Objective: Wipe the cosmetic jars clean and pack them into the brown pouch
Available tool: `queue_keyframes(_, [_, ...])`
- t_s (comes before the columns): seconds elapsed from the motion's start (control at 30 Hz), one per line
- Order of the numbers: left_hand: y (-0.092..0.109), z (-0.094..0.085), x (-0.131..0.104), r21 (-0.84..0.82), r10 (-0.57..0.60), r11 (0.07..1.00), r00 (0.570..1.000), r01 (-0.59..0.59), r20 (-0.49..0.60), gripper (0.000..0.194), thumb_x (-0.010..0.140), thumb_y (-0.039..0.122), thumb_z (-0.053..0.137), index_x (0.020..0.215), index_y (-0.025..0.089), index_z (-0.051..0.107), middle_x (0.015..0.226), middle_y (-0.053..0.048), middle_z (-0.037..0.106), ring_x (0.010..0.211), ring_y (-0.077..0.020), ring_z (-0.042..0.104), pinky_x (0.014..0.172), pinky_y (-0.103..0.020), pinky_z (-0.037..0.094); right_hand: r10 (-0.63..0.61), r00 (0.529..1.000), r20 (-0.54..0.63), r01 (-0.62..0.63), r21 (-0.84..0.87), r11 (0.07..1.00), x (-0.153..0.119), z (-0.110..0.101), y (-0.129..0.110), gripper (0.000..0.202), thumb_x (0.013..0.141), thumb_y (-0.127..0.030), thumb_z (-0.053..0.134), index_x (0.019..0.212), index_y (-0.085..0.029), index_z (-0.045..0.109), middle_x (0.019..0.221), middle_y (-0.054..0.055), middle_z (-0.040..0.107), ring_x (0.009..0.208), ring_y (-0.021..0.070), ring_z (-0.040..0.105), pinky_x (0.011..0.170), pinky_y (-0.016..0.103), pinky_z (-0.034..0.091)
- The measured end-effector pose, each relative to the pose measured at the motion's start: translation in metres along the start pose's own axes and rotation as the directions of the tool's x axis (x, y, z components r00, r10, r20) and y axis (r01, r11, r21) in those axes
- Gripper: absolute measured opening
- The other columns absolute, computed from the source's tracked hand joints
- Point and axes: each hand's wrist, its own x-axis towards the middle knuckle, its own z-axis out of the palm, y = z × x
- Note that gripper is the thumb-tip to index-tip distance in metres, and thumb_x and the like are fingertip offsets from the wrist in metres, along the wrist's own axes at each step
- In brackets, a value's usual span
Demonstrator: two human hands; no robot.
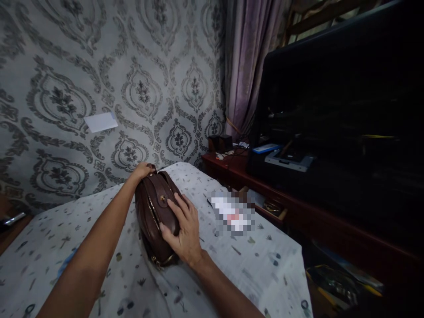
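A dark brown leather handbag (154,212) lies on a bed covered with a white patterned sheet (251,265). My left hand (142,171) grips the bag's far top end. My right hand (183,229) rests flat on the bag's front side, fingers spread beside a brass clasp (162,198). A brass ring shows at the bag's near lower corner.
A blurred flat object (232,214) lies on the sheet to the right of the bag. A dark red wooden shelf (298,207) runs along the right, with a large black screen (341,101) on it. Patterned wallpaper and a purple curtain (248,57) stand behind.
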Motion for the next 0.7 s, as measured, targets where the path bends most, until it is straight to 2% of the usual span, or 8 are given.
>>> queue_keyframes(0.13, [-0.002,0.0,-0.007,-0.102,0.037,0.994,0.998,-0.043,-0.058,0.027,0.088,0.037,0.068,0.073,0.015,0.06,0.07,0.001,0.063,0.064,-0.0124,0.059,0.067,-0.028,0.05,-0.002,1.0,-0.02,0.002,-0.005,1.0,0.0,0.002,0.0,0.054,0.084,-0.035,0.065,0.137,-0.026,0.055,0.148,0.009,0.054,0.139,0.033,0.043,0.113,0.056,0.04])
queue_keyframes(0.27, [-0.002,-0.001,-0.017,-0.222,0.12,0.965,0.988,-0.14,-0.102,0.031,0.073,0.044,0.073,0.067,0.017,0.059,0.069,-0.004,0.067,0.068,-0.0167,0.063,0.066,-0.027,0.049,-0.009,0.999,-0.033,0.009,-0.019,1.0,0.0,0.004,0.001,0.055,0.085,-0.034,0.065,0.138,-0.026,0.055,0.148,0.009,0.053,0.138,0.0331,0.044,0.112,0.056,0.041])
queue_keyframes(0.37, [0.0,-0.002,-0.023,-0.261,0.166,0.948,0.982,-0.185,-0.095,0.037,0.063,0.051,0.075,0.066,0.018,0.059,0.07,-0.005,0.068,0.071,-0.0193,0.064,0.066,-0.027,0.049,-0.009,0.999,-0.033,0.007,-0.037,0.999,0.0,0.004,0.002,0.055,0.085,-0.033,0.064,0.139,-0.025,0.054,0.147,0.01,0.053,0.137,0.0331,0.044,0.111,0.055,0.042])
queue_keyframes(0.53, [0.001,-0.013,-0.027,-0.212,0.175,0.962,0.985,-0.172,-0.005,0.039,0.059,0.053,0.072,0.073,0.017,0.062,0.068,-0.003,0.068,0.066,-0.0185,0.063,0.06,-0.026,0.047,-0.029,0.999,-0.043,0.026,-0.054,0.998,0.001,0.004,0.003,0.053,0.087,-0.032,0.062,0.139,-0.025,0.053,0.147,0.01,0.053,0.137,0.0321,0.044,0.111,0.055,0.042])
queue_keyframes(0.7, [-0.012,-0.031,-0.032,-0.067,0.126,0.99,0.991,-0.122,0.05,0.032,0.06,0.047,0.071,0.071,0.018,0.061,0.059,0.001,0.062,0.059,-0.0165,0.058,0.054,-0.024,0.041,-0.041,0.998,-0.056,0.037,-0.057,0.998,0.002,0.004,0.002,0.052,0.089,-0.032,0.062,0.139,-0.024,0.052,0.146,0.01,0.053,0.136,0.032,0.045,0.11,0.055,0.043])
